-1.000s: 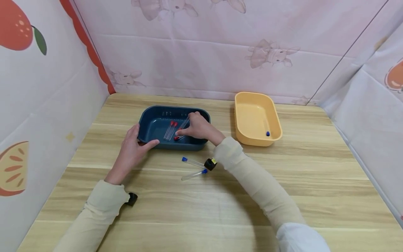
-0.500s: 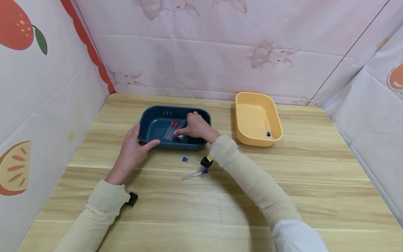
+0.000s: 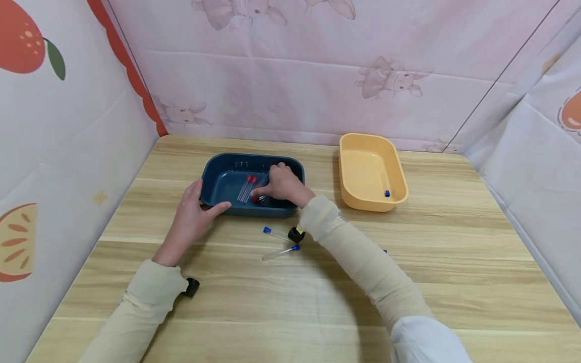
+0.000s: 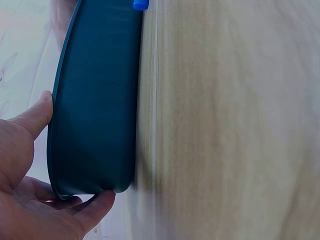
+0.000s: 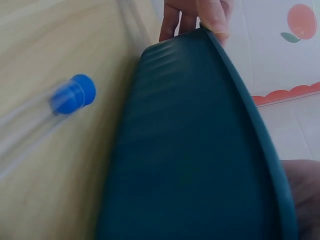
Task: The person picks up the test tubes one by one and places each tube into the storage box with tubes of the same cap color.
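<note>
Head view: A person works over a wooden table (image 3: 272,312), the left hand (image 3: 191,209) gripping the near left corner of a dark blue tray (image 3: 258,210), thumb along its front wall. The right hand (image 3: 285,182) reaches into the tray's right half, thumb near red-capped tubes (image 3: 246,189) lying on the tray's floor; whether its hidden fingertips pinch one cannot be told. Two blue-capped tubes (image 3: 281,252) lie on the table just in front of the tray. Well to the right stands a yellow tray (image 3: 363,169), a blue cap (image 3: 387,193) visible inside. A printed cloth (image 3: 295,85) forms the backdrop.

Left wrist view: The left hand clasps the dark blue tray's end, one digit on the rim, another against the wall below.

Right wrist view: One blue-capped tube, blurred, lies beside the tray's long wall; the left hand grips the far corner, and part of the right hand shows beyond the rim.
</note>
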`<action>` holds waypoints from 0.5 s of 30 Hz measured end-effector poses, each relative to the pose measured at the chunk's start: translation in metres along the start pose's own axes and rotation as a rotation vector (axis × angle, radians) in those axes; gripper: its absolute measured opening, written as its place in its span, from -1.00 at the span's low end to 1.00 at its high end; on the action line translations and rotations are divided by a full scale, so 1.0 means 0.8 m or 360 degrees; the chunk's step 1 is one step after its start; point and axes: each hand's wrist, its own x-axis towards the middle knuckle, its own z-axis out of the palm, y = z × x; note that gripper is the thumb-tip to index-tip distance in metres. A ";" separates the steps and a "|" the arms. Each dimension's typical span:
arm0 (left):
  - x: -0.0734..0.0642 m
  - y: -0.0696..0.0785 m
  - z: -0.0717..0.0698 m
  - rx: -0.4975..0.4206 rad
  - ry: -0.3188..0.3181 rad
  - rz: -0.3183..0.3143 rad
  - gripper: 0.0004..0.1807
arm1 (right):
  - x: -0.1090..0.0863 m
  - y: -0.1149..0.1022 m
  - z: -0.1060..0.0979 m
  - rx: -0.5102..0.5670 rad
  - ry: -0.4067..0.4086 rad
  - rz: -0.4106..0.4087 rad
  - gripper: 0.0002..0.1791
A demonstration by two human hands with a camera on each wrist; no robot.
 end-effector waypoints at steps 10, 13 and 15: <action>0.001 -0.001 -0.001 -0.0016 -0.0009 -0.0006 0.10 | 0.002 -0.002 -0.001 0.0047 -0.0002 0.0011 -0.29; 0.001 0.000 -0.001 -0.0016 -0.0009 -0.0015 0.10 | -0.002 -0.002 -0.006 0.0068 0.0042 -0.0036 -0.27; 0.001 0.000 -0.002 -0.0016 -0.0010 -0.0021 0.10 | -0.005 -0.003 -0.010 0.0088 0.0069 -0.0070 -0.27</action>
